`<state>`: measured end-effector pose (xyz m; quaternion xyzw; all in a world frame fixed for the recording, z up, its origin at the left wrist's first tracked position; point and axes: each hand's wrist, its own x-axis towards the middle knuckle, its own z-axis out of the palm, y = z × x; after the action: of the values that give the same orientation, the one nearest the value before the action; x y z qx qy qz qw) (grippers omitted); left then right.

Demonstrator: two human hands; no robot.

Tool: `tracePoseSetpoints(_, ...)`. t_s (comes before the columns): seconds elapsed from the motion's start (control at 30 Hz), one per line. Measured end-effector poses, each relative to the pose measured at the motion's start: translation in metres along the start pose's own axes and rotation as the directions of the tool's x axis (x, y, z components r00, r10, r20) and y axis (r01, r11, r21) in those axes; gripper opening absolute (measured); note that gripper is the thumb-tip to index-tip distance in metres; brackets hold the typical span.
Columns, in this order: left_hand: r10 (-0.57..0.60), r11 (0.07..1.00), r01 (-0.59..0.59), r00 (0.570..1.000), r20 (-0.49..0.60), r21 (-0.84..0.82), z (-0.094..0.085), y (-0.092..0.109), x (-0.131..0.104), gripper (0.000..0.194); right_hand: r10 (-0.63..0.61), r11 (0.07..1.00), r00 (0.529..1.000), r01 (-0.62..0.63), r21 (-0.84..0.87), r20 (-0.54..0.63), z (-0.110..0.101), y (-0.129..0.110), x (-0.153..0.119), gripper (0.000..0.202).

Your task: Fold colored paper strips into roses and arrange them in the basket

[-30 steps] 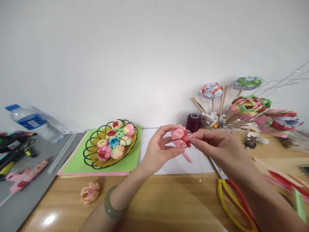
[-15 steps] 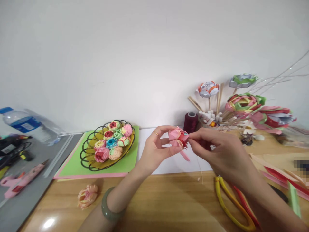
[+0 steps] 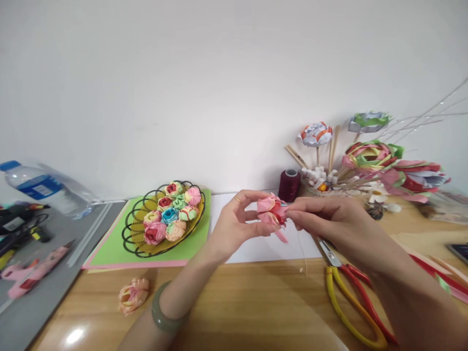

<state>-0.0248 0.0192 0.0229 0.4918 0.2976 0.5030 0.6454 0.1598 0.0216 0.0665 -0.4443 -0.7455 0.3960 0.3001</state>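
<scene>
My left hand [image 3: 239, 217] holds a pink and red paper flower [image 3: 270, 210] between thumb and fingers, above the white paper [image 3: 248, 251]. A pink strip hangs from the flower's underside. At the flower's right edge, my right hand [image 3: 321, 217] pinches a pink petal with thumb and forefinger. A thin thread dangles below the hands. Behind them stands a dark red thread spool [image 3: 289, 185]. Scissors with red and yellow handles [image 3: 334, 285] lie on the wooden table [image 3: 234, 312] below my right wrist.
Several paper flowers fill a yellow basket [image 3: 133, 236] on green paper [image 3: 106, 243]. One peach flower [image 3: 133, 295] lies on the table. At left are a water bottle [image 3: 47, 187] and a pink glue gun [image 3: 40, 273]. Stemmed paper flowers [image 3: 373, 158] stand back right, paper strips [image 3: 435, 270] nearer.
My right hand has rotated and its forearm has shifted up and right, exposing the scissors' blades and pivot. The flower has moved slightly right with my left hand.
</scene>
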Motion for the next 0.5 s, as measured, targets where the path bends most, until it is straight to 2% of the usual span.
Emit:
tracePoseSetpoints(0.3, 0.033, 0.999, -0.033, 0.999, 0.005, 0.036, 0.0003, -0.0002, -0.0001, 0.043, 0.06, 0.998, 0.997, -0.059, 0.024, -0.047, 0.005, 0.0028, 0.0006, 0.027)
tracePoseSetpoints(0.5, 0.067, 0.995, -0.07, 0.997, 0.046, 0.064, -0.0008, -0.0004, -0.0013, 0.041, 0.087, 0.991, 0.996, -0.084, 0.101, -0.027, 0.0062, 0.0031, 0.0019, 0.023)
